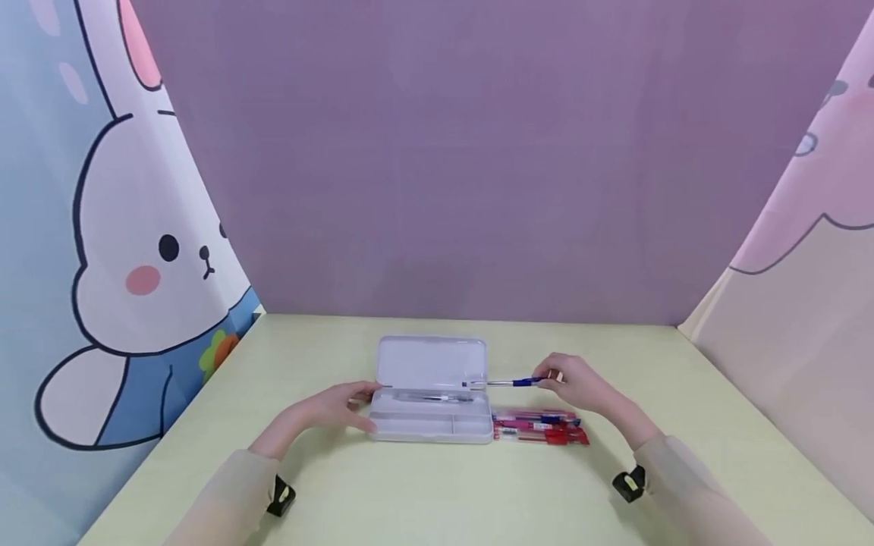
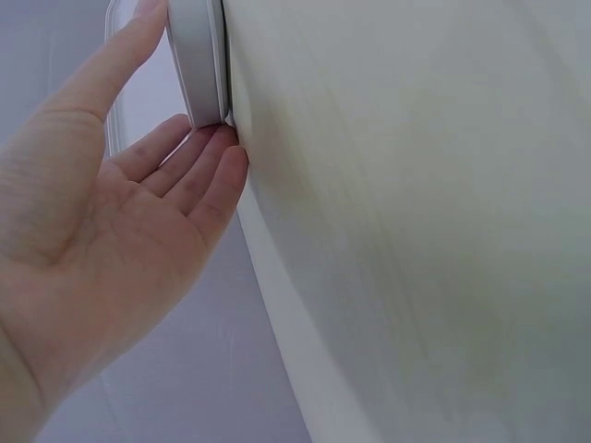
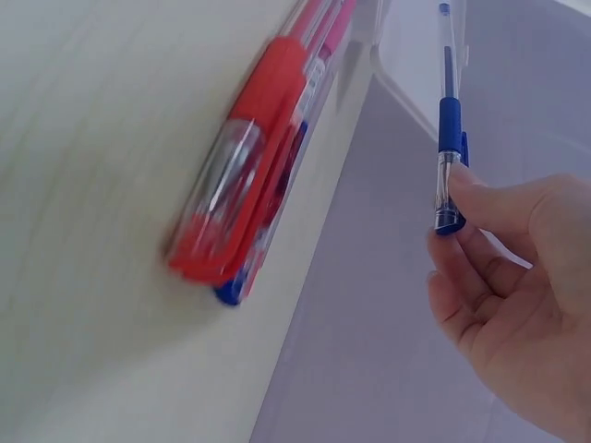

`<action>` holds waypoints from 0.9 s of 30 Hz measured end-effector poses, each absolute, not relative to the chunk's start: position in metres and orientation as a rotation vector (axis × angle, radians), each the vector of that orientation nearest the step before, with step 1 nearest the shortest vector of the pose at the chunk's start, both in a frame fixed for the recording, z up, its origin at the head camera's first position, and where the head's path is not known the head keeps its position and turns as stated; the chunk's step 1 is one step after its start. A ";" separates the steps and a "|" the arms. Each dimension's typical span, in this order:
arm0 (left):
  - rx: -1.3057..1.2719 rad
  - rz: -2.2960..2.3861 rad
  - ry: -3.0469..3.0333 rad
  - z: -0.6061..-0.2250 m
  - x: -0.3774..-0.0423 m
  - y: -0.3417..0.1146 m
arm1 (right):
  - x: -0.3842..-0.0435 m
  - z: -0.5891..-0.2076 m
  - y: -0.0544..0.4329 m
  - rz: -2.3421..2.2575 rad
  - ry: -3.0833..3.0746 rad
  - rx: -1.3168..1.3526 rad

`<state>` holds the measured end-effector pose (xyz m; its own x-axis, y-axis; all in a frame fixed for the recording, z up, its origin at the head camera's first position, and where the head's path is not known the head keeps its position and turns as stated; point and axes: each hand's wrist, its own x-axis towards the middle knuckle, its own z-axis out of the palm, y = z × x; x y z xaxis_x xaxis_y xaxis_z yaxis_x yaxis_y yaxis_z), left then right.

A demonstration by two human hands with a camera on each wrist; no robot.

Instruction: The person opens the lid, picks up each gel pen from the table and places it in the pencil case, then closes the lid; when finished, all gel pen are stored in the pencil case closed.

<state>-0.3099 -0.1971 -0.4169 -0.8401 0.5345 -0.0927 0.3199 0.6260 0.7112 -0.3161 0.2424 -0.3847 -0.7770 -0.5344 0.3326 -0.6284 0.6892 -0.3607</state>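
The right hand (image 1: 580, 385) pinches a blue pen (image 3: 448, 125) by its very end, held level above the right end of the open white pencil case (image 1: 432, 394). With so short a hold, the pen could tip and strike the case's rim. The left hand (image 1: 334, 409) rests flat-fingered against the case's left end, steadying it only lightly. A pile of red pens (image 1: 542, 429) lies on the worktop (image 1: 437, 493), just beside the case.

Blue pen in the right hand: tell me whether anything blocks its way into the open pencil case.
Nothing visible does. The right hand holds the blue pen at the open pencil case, lid up; one pen already lies inside.
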 end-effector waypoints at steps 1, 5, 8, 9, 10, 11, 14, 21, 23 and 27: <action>0.695 1.031 2.554 -0.417 -0.310 -0.197 | -0.316 -0.386 0.241 0.694 -2.702 0.940; 0.698 1.034 2.550 -0.417 -0.310 -0.194 | -0.314 -0.390 0.233 0.725 -2.713 0.932; 0.705 1.029 2.554 -0.418 -0.311 -0.192 | -0.315 -0.391 0.226 0.742 -2.713 0.935; 0.709 1.027 2.555 -0.418 -0.312 -0.192 | -0.315 -0.392 0.223 0.743 -2.713 0.939; 0.713 1.025 2.554 -0.418 -0.312 -0.192 | -0.315 -0.392 0.220 0.744 -2.713 0.945; 0.718 1.023 2.553 -0.419 -0.312 -0.192 | -0.316 -0.393 0.218 0.744 -2.713 0.952; 0.722 1.033 2.544 -0.420 -0.313 -0.192 | -0.316 -0.393 0.209 0.758 -2.720 0.970; 0.718 1.021 2.558 -0.419 -0.312 -0.195 | -0.319 -0.393 0.186 0.799 -2.763 0.975; 0.715 1.018 2.564 -0.419 -0.311 -0.196 | -0.320 -0.393 0.180 0.794 -2.769 0.984; 0.724 1.019 2.568 -0.417 -0.310 -0.197 | -0.322 -0.392 0.168 0.796 -2.756 1.023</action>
<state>-0.3102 -0.1974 -0.4171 -0.8335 0.5472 -0.0762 0.3462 0.6249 0.6998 -0.3217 0.1680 -0.3921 -0.7703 -0.5815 0.2618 -0.6315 0.6386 -0.4397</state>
